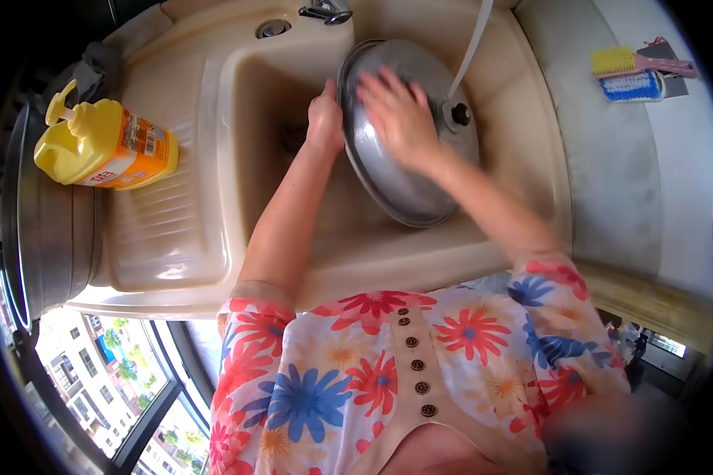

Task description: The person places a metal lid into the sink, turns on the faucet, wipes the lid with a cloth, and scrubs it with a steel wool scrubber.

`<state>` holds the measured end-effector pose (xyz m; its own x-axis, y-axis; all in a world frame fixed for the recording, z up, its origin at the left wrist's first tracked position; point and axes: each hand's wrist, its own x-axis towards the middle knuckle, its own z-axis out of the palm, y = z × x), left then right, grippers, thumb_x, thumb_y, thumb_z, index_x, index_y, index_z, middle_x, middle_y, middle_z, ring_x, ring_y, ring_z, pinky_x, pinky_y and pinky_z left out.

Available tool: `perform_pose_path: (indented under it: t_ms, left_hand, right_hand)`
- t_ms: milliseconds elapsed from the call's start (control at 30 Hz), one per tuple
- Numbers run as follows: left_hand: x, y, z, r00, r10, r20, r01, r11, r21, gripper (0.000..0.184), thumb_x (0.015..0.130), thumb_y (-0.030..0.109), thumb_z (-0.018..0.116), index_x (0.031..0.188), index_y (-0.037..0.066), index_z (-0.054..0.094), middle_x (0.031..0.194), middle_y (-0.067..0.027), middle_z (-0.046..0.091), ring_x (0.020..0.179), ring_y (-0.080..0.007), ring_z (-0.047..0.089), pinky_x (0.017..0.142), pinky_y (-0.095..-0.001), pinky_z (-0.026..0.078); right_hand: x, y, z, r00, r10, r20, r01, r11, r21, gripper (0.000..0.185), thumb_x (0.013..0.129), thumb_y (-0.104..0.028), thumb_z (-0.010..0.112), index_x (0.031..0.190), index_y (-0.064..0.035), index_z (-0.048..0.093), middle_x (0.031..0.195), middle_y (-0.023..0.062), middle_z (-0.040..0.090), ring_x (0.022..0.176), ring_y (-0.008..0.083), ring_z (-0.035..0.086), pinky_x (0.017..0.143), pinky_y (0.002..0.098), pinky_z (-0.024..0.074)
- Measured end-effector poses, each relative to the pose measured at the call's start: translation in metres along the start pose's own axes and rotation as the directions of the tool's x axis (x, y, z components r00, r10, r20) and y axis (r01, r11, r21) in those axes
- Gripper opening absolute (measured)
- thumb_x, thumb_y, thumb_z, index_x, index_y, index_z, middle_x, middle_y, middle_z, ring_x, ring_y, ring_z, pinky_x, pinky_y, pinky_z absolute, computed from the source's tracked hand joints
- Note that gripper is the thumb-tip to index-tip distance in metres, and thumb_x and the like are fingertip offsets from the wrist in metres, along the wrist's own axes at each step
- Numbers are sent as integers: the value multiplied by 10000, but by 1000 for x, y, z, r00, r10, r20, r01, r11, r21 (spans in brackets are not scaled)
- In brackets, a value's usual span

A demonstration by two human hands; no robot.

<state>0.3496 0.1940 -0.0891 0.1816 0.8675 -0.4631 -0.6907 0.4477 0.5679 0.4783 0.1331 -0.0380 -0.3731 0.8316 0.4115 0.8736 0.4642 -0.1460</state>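
A round metal pot lid (pixel 372 150) with a black knob (pixel 461 115) is tilted inside the beige sink basin (pixel 249 158). My left hand (pixel 325 123) grips the lid's left rim, its thumb pointing up along the edge. Flat against the lid's wet top lies my right hand (pixel 400 119), fingers spread and slightly blurred. From above, a stream of water (pixel 474 47) falls onto the lid close to the knob. Part of the lid's surface is hidden under my right hand and forearm.
A yellow pump bottle (pixel 107 146) stands on the ribbed drainboard (pixel 162 214) at left, beside a large metal pot (pixel 55 214). The faucet base (pixel 325 12) is at the back. Two brushes, one yellow-bristled (pixel 614 59) and one blue-and-white (pixel 632 85), lie on the right ledge.
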Motion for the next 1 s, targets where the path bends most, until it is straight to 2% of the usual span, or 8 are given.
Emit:
perform_pose_path:
  t_ms: [67, 133, 267, 467, 533, 667, 933, 1000]
  left_hand:
    - [-6, 6, 3, 997, 7, -79, 5, 987, 158, 417, 966, 307, 358, 1045, -59, 542, 968, -127, 601, 837, -227, 583, 742, -362, 487]
    - [-8, 6, 3, 996, 18, -92, 0, 981, 195, 425, 964, 316, 361, 1036, -62, 542, 954, -133, 601, 833, -233, 582, 737, -366, 488]
    - [-9, -1, 2, 999, 28, -44, -22, 991, 135, 453, 958, 336, 365, 1036, -78, 534, 969, -151, 592, 845, -246, 578, 742, -381, 486]
    - [-4, 5, 0, 991, 49, -127, -2, 940, 342, 470, 949, 347, 370, 1036, -88, 525, 1035, -164, 566, 877, -242, 567, 754, -390, 478]
    - [2, 4, -7, 989, 66, -133, 3, 883, 468, 468, 945, 346, 371, 1037, -87, 526, 1018, -158, 568, 869, -240, 565, 757, -390, 476]
    - [-12, 5, 3, 995, 58, -76, -32, 951, 307, 475, 942, 346, 360, 1043, -88, 523, 993, -147, 568, 857, -240, 561, 755, -383, 477]
    - [2, 3, -7, 991, 66, -118, -9, 903, 431, 504, 943, 359, 354, 1095, -104, 482, 1053, -156, 545, 921, -238, 540, 788, -378, 462]
    - [-2, 2, -7, 994, 61, -94, -18, 916, 400, 516, 941, 363, 352, 1109, -110, 472, 1078, -161, 534, 945, -239, 532, 806, -380, 453]
  right_hand:
    - [-49, -27, -22, 986, -44, 164, 35, 998, 55, 374, 781, -179, 586, 1147, -100, 576, 1342, 37, 430, 1309, 243, 299, 1000, 507, 243]
    - [-44, -24, -18, 988, -85, 132, 79, 996, 45, 333, 823, -189, 542, 1139, -91, 575, 1338, 43, 435, 1289, 259, 326, 993, 507, 253]
    - [45, 27, 22, 981, 190, 30, -190, 982, 17, 323, 898, -225, 429, 1146, -70, 565, 1309, 62, 461, 1250, 284, 358, 967, 472, 304]
    - [-65, -34, -13, 987, -28, 158, 15, 996, 82, 368, 796, -166, 569, 1156, -88, 569, 1361, 33, 397, 1315, 253, 277, 1007, 522, 233]
    - [-41, -24, -13, 993, -48, 105, 42, 997, 57, 352, 809, -172, 558, 1151, -89, 571, 1364, 31, 399, 1306, 254, 291, 1010, 515, 233]
    - [51, 40, 30, 968, 240, 76, -244, 968, 49, 338, 879, -194, 469, 1191, -77, 527, 1364, 59, 395, 1264, 282, 339, 991, 501, 279]
    - [-51, 4, -15, 994, 22, 106, -33, 994, 108, 364, 839, -158, 523, 1186, -49, 519, 1349, 82, 404, 1276, 277, 335, 977, 520, 283]
    - [-8, 28, 5, 990, 139, 14, -140, 985, 101, 325, 872, -163, 472, 1166, -38, 531, 1332, 107, 428, 1270, 273, 355, 979, 472, 281]
